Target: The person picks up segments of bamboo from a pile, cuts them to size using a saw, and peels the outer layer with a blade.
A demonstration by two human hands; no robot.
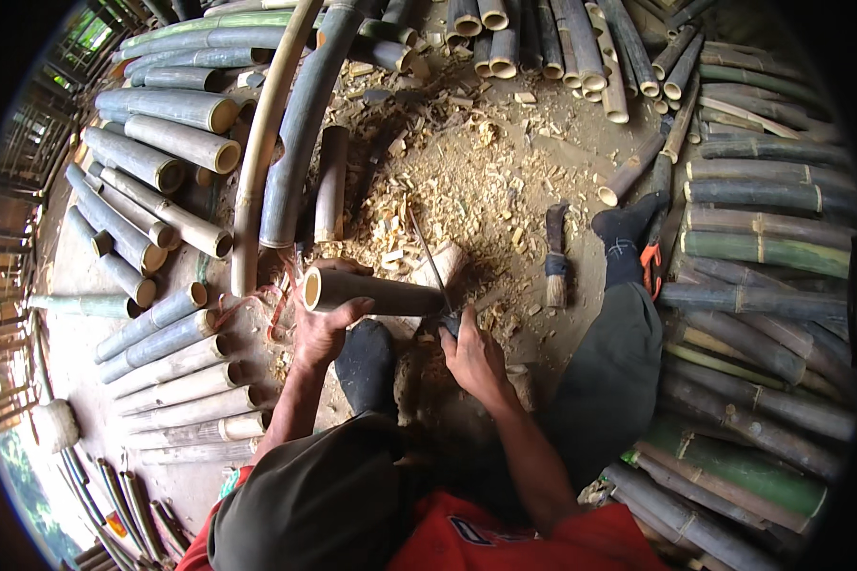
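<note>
My left hand is closed around a short bamboo section, its hollow end facing left. The section lies nearly level in front of my knees. At its right end, my right hand grips the handle of a long, thin-bladed knife. The blade points away from me and crosses at the end of the bamboo; whether it touches the cut edge I cannot tell. Just behind the section, a pale wooden block sits among the shavings, partly hidden by the bamboo and blade.
Wood chips cover the ground ahead. To the right lie a dark tool with a pale, frayed end and an orange-handled tool by my foot. Cut bamboo tubes are stacked left, with more poles right. A long pole leans ahead.
</note>
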